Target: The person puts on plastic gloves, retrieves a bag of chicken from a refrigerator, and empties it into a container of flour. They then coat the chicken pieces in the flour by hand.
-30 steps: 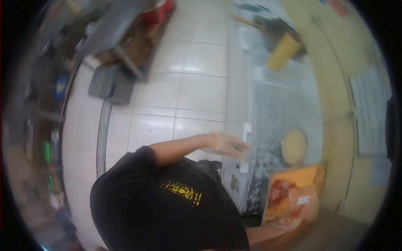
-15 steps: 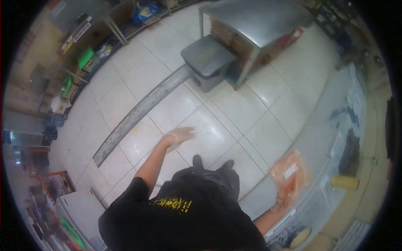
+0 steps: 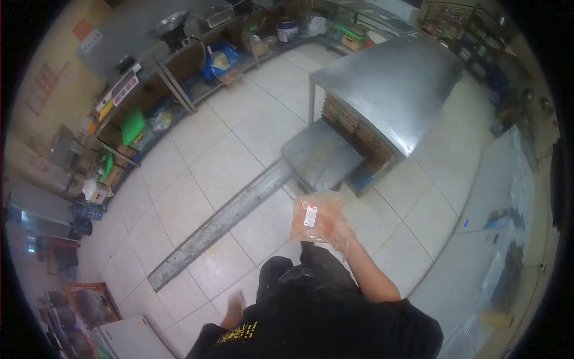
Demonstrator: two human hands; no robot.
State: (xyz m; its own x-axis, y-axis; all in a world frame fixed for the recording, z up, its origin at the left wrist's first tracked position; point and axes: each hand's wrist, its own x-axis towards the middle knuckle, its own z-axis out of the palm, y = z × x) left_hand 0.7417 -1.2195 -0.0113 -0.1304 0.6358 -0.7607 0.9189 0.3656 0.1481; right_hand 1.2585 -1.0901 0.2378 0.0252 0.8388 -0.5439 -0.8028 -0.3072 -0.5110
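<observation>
In front of my body, my right hand (image 3: 339, 233), in a clear plastic glove, grips a clear plastic bag of orange-pink food (image 3: 300, 226). A white printed label with a red mark is stuck on the bag. The exact kind of food cannot be made out. My left hand (image 3: 237, 302) hangs low by my left side, blurred by motion, with its fingers indistinct. Beyond the bag, a grey lidded bin (image 3: 326, 154) stands on the tiled floor against a steel table.
The steel table (image 3: 388, 78) has stacked brown goods beneath it. A long metal floor strip (image 3: 218, 224) runs from the bin toward the lower left. White chest freezers (image 3: 478, 239) line the right side. Shelves (image 3: 176, 90) with a green container (image 3: 133, 127) and blue bag (image 3: 218, 58) line the left.
My right hand has brought the bag from above the freezer on the right to in front of me. The left hand has dropped back to my side. The view has shifted toward the table.
</observation>
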